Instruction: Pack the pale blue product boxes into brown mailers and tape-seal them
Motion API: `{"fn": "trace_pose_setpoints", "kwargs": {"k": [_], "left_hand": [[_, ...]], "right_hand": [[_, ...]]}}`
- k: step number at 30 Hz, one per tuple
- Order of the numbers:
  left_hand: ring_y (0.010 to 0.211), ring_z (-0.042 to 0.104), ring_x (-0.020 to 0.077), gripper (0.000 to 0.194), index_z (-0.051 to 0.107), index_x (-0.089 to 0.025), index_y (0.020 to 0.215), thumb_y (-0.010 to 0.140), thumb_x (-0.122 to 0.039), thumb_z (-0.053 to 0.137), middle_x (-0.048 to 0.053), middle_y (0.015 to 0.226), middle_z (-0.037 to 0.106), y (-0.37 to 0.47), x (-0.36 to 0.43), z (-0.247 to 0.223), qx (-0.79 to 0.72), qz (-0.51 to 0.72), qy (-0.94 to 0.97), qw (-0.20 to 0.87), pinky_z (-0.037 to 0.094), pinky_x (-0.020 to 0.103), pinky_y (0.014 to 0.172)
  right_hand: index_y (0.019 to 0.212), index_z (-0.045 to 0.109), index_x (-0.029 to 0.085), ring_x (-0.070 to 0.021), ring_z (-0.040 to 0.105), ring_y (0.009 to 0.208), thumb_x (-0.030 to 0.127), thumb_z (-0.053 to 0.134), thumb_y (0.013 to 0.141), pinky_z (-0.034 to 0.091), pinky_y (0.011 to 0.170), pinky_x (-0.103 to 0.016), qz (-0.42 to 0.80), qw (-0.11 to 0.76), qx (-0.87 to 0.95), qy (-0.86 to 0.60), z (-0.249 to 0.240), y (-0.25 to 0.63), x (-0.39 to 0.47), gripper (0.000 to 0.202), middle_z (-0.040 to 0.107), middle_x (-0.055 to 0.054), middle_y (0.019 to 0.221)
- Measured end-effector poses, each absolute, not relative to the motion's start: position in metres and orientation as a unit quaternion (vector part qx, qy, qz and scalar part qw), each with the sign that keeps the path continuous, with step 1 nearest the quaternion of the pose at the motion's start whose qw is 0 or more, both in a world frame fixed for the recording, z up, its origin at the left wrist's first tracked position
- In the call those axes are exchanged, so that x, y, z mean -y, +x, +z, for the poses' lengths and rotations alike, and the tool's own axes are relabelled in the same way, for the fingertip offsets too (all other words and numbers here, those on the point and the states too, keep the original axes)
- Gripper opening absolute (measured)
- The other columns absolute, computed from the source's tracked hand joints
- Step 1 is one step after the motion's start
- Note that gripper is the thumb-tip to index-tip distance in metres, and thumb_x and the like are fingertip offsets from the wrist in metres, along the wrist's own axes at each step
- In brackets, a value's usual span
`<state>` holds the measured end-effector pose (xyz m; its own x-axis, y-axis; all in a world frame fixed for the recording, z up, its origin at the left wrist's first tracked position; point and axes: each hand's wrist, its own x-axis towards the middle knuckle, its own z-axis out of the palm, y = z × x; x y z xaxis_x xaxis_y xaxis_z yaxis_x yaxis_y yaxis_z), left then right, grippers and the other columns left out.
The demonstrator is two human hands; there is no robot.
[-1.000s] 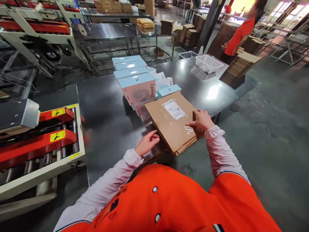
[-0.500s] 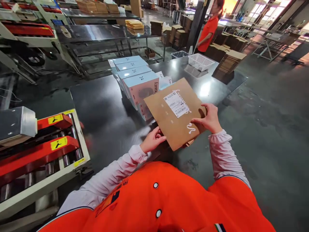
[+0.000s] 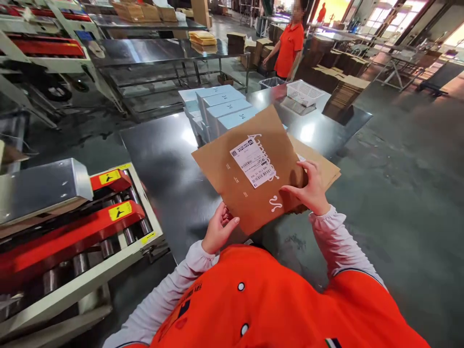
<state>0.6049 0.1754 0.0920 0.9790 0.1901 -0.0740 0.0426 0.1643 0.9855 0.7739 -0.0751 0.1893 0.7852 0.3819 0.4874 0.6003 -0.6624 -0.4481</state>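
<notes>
Our right grip [image 3: 312, 191] is closed on the labelled cardboard mailer [image 3: 235, 193] at its right side, the thumb lying on the upper face and the fingers spread along the edge. Our left grip [image 3: 218, 229] is at the mailer's lower-left edge, fingers partly hidden behind it and thumb at the edge; we cannot tell whether it pinches.

The mailer lies between our two hands, mostly forward of them, tilted over the near part of the metal tabletop [image 3: 152, 150], its white label [image 3: 253, 162] facing up. More flat cardboard [image 3: 319, 162] sticks out beneath and beyond it on the right, past our right fingers.

Just beyond the mailer we have light-blue boxes [image 3: 224, 107] in a row, partly hidden by it. Farther off on the tabletop stand a white basket [image 3: 306, 92] and, to its right, a stack of brown cardboard [image 3: 346, 94]. A person in an orange-red shirt [image 3: 290, 46] stands past the far edge, near a lined bin [image 3: 271, 82]. To our left is a roller conveyor [image 3: 125, 210] with red bars.
</notes>
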Motion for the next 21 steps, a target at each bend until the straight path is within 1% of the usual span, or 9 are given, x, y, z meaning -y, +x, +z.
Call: {"fn": "trace_pose_setpoints", "kwargs": {"k": [3,7,9,11,14,17,21], "left_hand": [[0.118,0.061,0.0255,0.07,0.043,-0.018,0.139,0.079,-0.042,0.072,0.011,0.131,0.063,0.588,-0.184,0.088,-0.112,0.077,0.645,0.752,0.052,0.033,0.096],[0.11,0.064,0.0234,0.061,0.049,-0.019,0.132,0.08,-0.041,0.071,0.009,0.121,0.066,0.571,-0.191,0.083,-0.142,0.112,0.648,0.74,0.053,0.031,0.089],[0.109,0.065,0.0234,0.058,0.05,-0.019,0.131,0.081,-0.041,0.071,0.01,0.121,0.065,0.566,-0.194,0.08,-0.148,0.131,0.644,0.739,0.054,0.032,0.089],[0.113,0.063,0.0243,0.059,0.048,-0.019,0.132,0.082,-0.042,0.07,0.013,0.126,0.063,0.563,-0.195,0.078,-0.148,0.15,0.634,0.744,0.053,0.033,0.091],[0.119,0.061,0.0256,0.066,0.045,-0.018,0.136,0.081,-0.044,0.071,0.015,0.133,0.06,0.559,-0.196,0.077,-0.166,0.176,0.621,0.746,0.053,0.034,0.094],[0.119,0.061,0.0253,0.069,0.044,-0.018,0.138,0.081,-0.047,0.072,0.014,0.132,0.061,0.556,-0.195,0.078,-0.182,0.192,0.617,0.741,0.053,0.033,0.095],[0.115,0.063,0.023,0.065,0.044,-0.018,0.137,0.084,-0.044,0.071,0.014,0.13,0.062,0.551,-0.195,0.079,-0.181,0.215,0.615,0.737,0.053,0.032,0.094]], "right_hand": [[0.131,0.049,0.025,-0.0326,0.046,0.125,0.053,0.081,0.068,0.042,0.106,-0.051,-0.173,0.313,0.296,-0.886,0.187,0.77,0.054,0.076,0.048,-0.012,0.129],[0.13,0.05,0.023,-0.0321,0.047,0.123,0.053,0.08,0.07,0.044,0.103,-0.051,-0.166,0.322,0.333,-0.871,0.182,0.771,0.03,0.073,0.048,-0.013,0.127],[0.13,0.05,0.022,-0.0327,0.047,0.123,0.053,0.079,0.071,0.045,0.102,-0.051,-0.165,0.327,0.348,-0.863,0.179,0.773,0.021,0.073,0.048,-0.013,0.127],[0.129,0.051,0.023,-0.0326,0.047,0.123,0.052,0.08,0.071,0.044,0.103,-0.051,-0.166,0.338,0.364,-0.852,0.177,0.776,0.013,0.072,0.049,-0.013,0.126],[0.128,0.052,0.023,-0.0317,0.048,0.122,0.05,0.081,0.07,0.043,0.105,-0.051,-0.165,0.352,0.386,-0.837,0.177,0.779,0.003,0.071,0.05,-0.012,0.124],[0.128,0.052,0.023,-0.0316,0.047,0.123,0.05,0.081,0.069,0.043,0.104,-0.05,-0.151,0.352,0.39,-0.837,0.178,0.781,-0.006,0.071,0.049,-0.012,0.126],[0.127,0.053,0.022,-0.0309,0.047,0.123,0.051,0.082,0.068,0.045,0.103,-0.05,-0.137,0.364,0.392,-0.834,0.174,0.783,-0.013,0.072,0.05,-0.011,0.126]]}}
